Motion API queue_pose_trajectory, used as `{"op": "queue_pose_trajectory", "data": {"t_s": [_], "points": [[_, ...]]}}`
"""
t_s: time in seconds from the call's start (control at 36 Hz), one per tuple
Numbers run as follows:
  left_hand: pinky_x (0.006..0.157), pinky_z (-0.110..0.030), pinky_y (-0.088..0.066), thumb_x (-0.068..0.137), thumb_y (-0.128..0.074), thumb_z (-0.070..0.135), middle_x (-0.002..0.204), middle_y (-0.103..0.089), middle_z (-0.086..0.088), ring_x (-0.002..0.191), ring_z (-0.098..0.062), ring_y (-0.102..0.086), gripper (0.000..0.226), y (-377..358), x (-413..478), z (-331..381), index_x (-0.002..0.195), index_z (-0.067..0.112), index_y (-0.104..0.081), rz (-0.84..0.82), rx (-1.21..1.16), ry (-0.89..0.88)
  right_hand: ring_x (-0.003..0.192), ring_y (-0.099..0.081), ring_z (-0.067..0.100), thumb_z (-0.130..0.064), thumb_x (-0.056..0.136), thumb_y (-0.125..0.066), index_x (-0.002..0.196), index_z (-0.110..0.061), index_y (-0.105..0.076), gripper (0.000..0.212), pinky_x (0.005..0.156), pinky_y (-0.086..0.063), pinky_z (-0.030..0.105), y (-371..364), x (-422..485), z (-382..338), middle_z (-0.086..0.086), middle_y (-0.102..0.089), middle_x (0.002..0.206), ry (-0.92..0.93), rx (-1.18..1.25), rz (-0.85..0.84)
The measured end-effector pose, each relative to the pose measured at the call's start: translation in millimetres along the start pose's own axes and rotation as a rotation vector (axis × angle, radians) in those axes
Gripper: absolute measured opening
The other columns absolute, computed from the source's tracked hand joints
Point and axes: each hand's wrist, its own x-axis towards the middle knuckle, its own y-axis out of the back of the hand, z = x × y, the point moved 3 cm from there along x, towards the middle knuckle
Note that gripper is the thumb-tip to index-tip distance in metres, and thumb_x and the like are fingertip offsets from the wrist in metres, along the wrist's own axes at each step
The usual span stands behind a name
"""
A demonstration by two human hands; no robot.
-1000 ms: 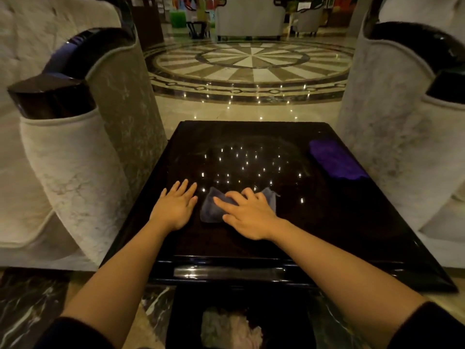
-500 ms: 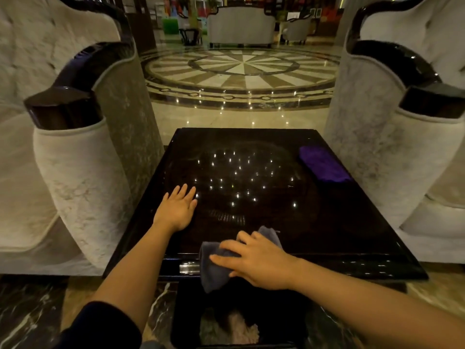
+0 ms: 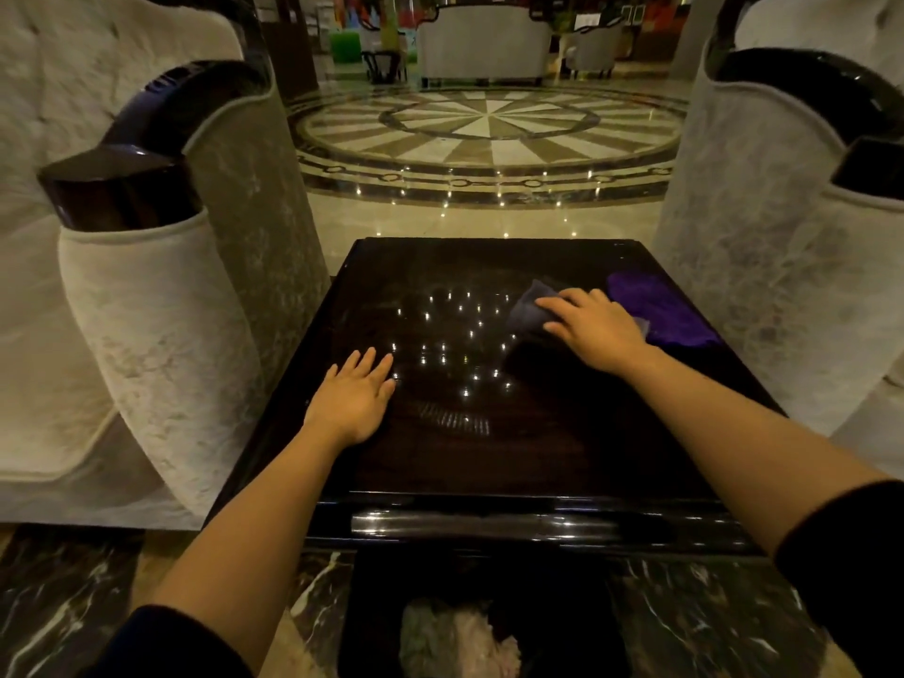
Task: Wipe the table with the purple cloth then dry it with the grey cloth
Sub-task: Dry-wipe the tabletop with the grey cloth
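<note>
From the head view we see our right hand (image 3: pixel 594 330) pressing the grey cloth (image 3: pixel 527 309) flat, fingers straight and spread, on the far right of the dark table (image 3: pixel 489 462), just beside the purple cloth (image 3: pixel 660 308). Our left hand (image 3: pixel 353 398) rests flat on the table, fingers straight and close together.

Bare left hand (image 3: pixel 354 398), right hand (image 3: pixel 599 330), sleeves (image 3: pixel 844 560) perhaps navy

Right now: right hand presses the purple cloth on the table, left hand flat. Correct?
No. The head view shows the right hand on the grey cloth; the purple cloth lies beside it. The left hand is flat on the table.
</note>
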Motion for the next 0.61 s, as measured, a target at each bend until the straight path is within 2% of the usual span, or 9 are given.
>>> {"op": "queue_pose_trajectory", "data": {"t_s": [0.11, 0.19, 0.44, 0.61], "points": [[0.118, -0.042, -0.005, 0.098, -0.019, 0.036, 0.158, -0.005, -0.006, 0.146, -0.023, -0.001, 0.051, -1.7, 3.2, -1.8, 0.146, 0.021, -0.011, 0.015, 0.011, -0.007, 0.127, -0.034, 0.035, -0.049, 0.093, -0.028, 0.141, -0.033, -0.023, 0.05, 0.098, -0.035, 0.048, -29.3, 11.0, 22.1, 0.008, -0.032, 0.148, -0.162, 0.026, -0.103], [0.118, -0.041, -0.005, 0.098, -0.02, 0.035, 0.158, -0.006, -0.006, 0.146, -0.023, -0.002, 0.05, -3.0, 5.0, -2.2, 0.146, 0.021, -0.012, 0.026, 0.007, -0.005, 0.131, -0.028, 0.034, -0.053, 0.093, -0.02, 0.14, -0.04, -0.02, 0.049, 0.103, -0.029, 0.048, -44.4, 12.4, 29.7, 0.003, -0.026, 0.152, -0.204, 0.088, -0.169], [0.118, -0.042, -0.006, 0.099, -0.02, 0.034, 0.158, -0.007, -0.007, 0.146, -0.023, -0.003, 0.05, -2.0, 1.3, 1.9, 0.146, 0.02, -0.012, 0.024, 0.013, 0.009, 0.13, -0.025, 0.03, -0.046, 0.093, -0.019, 0.137, -0.046, -0.024, 0.045, 0.103, -0.023, 0.048, -43.5, -0.2, 20.3, 0.001, -0.027, 0.15, -0.23, 0.18, -0.211], [0.118, -0.042, -0.006, 0.099, -0.02, 0.034, 0.158, -0.008, -0.007, 0.146, -0.024, -0.003, 0.05, -2.5, 1.5, 2.3, 0.146, 0.019, -0.013, 0.032, 0.019, 0.016, 0.123, -0.031, 0.031, -0.037, 0.094, -0.023, 0.139, -0.039, -0.024, 0.045, 0.099, -0.028, 0.048, -35.4, -28.8, -2.6, 0.005, -0.029, 0.146, -0.118, 0.143, -0.199]]}}
